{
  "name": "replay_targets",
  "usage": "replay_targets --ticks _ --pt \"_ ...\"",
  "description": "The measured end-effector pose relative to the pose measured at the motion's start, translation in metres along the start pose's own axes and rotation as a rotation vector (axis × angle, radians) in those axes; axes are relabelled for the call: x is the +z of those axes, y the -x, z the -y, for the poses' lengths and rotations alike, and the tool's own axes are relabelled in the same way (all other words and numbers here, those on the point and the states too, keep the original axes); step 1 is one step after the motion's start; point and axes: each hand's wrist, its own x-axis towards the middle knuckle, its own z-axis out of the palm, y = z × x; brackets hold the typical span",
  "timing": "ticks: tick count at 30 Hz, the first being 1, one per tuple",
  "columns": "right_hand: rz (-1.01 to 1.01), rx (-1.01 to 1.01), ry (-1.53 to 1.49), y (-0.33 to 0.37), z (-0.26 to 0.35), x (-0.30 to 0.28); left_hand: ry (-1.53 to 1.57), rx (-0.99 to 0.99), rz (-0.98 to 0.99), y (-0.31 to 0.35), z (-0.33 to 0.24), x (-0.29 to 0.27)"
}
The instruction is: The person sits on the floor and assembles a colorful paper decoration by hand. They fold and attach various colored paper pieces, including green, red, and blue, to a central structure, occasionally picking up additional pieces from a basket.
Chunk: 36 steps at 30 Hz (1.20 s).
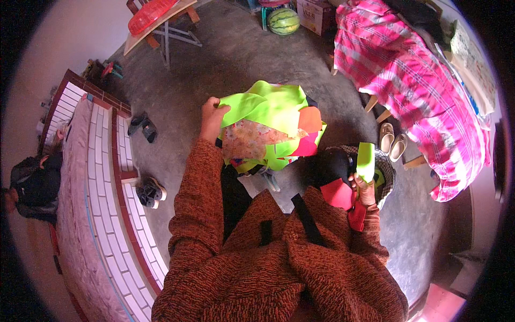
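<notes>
A pile of fabric pieces [268,102], mostly neon yellow-green with orange, pink and floral patches, rests in front of me around knee height. My left hand [213,114] is closed on the edge of the neon fabric at the pile's left side. Lower on the right, my right hand [365,192] pinches a small neon-green fabric piece [366,161] and holds it up. Below that hand is a checked-rimmed container [392,174] with more neon cloth inside. Red cloth pieces [337,194] lie by my right knee, beside the right wrist.
A pink plaid cloth [386,80] covers furniture on the right, with pale shoes [394,142] beside it. Left stands a white-brick platform [110,177] where a person in dark clothes [37,185] sits; dark shoes [150,192] lie nearby. A watermelon [283,21] and wooden table [161,24] are far off.
</notes>
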Motion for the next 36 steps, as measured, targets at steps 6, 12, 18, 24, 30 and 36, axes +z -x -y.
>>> replay_targets --ticks 6,12,18,24,30,36 --pt "0.039 0.01 0.118 -0.001 0.003 -0.002 -0.424 0.244 -0.388 0.001 0.016 0.009" --pt "0.01 0.039 0.108 -0.002 0.002 -0.004 -0.857 0.527 -0.241 0.033 -0.046 0.037" --pt "0.065 0.001 0.085 0.004 0.01 0.001 -0.724 0.424 0.09 0.036 0.016 0.075" --pt "0.135 -0.015 0.068 0.0 0.006 0.007 -0.753 0.386 0.108 0.033 0.013 0.066" --pt "0.21 -0.09 0.114 0.0 0.005 0.009 -0.83 0.522 -0.059 0.072 -0.055 0.083" --pt "0.099 -0.294 0.338 0.006 0.01 0.035 -0.073 0.597 0.29 0.156 -0.098 0.173"
